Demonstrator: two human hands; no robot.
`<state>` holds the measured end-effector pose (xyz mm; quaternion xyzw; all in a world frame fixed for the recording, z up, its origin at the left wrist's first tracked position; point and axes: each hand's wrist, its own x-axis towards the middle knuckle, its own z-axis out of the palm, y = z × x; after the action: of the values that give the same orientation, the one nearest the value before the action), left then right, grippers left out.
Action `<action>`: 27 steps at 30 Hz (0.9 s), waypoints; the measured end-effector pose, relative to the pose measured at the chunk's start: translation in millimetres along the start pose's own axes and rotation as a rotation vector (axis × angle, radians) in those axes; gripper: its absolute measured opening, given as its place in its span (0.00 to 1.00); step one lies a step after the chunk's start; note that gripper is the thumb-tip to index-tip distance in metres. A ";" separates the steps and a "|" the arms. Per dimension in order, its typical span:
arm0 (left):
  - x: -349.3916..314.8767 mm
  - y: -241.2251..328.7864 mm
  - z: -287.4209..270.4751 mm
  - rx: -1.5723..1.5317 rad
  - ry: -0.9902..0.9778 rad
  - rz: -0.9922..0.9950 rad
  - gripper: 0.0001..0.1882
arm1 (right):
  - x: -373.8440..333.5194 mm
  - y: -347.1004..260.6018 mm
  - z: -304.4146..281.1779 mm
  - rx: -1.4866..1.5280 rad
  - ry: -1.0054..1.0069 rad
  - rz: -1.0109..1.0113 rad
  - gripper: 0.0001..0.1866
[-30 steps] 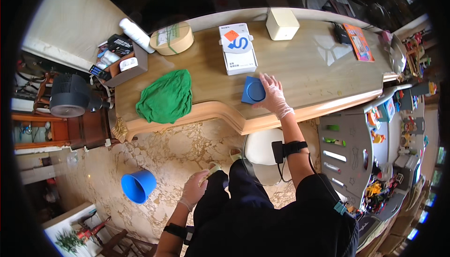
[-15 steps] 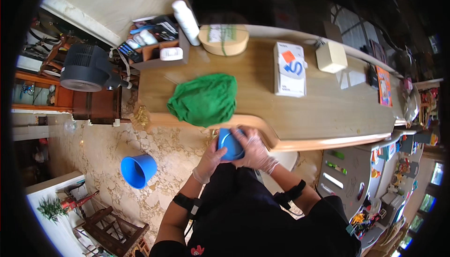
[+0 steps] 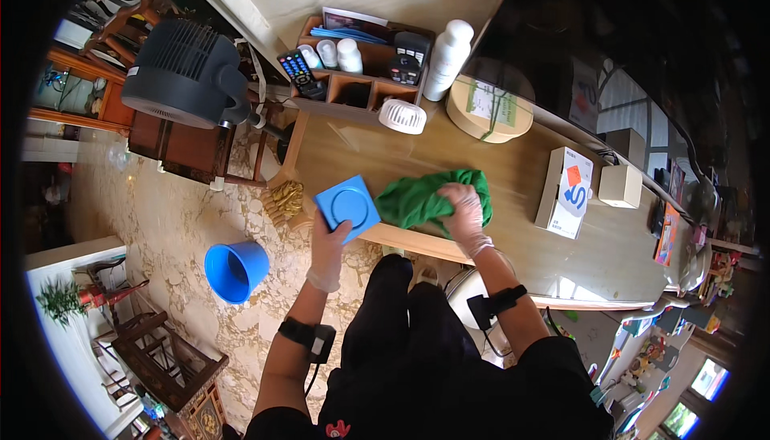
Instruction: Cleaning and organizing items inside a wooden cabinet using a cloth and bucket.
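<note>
A flat blue square case (image 3: 353, 191) with a round ridge on its face is held up by my left hand (image 3: 326, 259), thumb across its near edge. It tilts over the table's front edge. My right hand (image 3: 465, 214), in a clear glove like the left, is closed on the right part of a green cloth (image 3: 421, 203). The cloth lies bunched on the wooden table (image 3: 513, 247) just right of the case. My right fingertips are partly sunk in its folds.
A compartment organizer (image 3: 349, 91) with bottles and a remote stands at the back, beside a white spray can (image 3: 449, 59) and a round box (image 3: 489, 111). A white box (image 3: 565, 191) lies farther right. On the floor at left are a blue bucket (image 3: 237, 271) and a dark fan (image 3: 180, 71).
My hands have parted: the right has let go of the blue case and taken hold of the green cloth. The case stays in my left hand. The view has shifted left.
</note>
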<state>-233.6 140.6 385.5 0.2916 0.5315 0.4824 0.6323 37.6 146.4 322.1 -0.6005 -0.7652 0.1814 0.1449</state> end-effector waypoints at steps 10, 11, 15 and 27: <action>5.6 -43.3 45.4 0.420 -0.206 0.142 0.28 | 54.9 -74.2 -21.2 0.507 0.201 0.094 0.31; -2.3 -33.5 50.7 0.387 -0.185 0.007 0.28 | 62.2 -63.3 -20.3 0.770 0.072 0.431 0.30; -12.6 -12.9 68.9 0.061 -0.093 -0.060 0.31 | 38.4 -73.2 -14.3 0.884 0.209 0.575 0.29; 32.4 -26.9 156.9 -0.120 -0.159 -0.033 0.26 | -68.3 13.4 -65.2 0.227 0.200 0.680 0.28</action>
<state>-76.9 183.1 390.7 0.2819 0.4546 0.4781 0.6966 94.1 89.7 374.0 -0.8152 -0.4791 0.2433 0.2163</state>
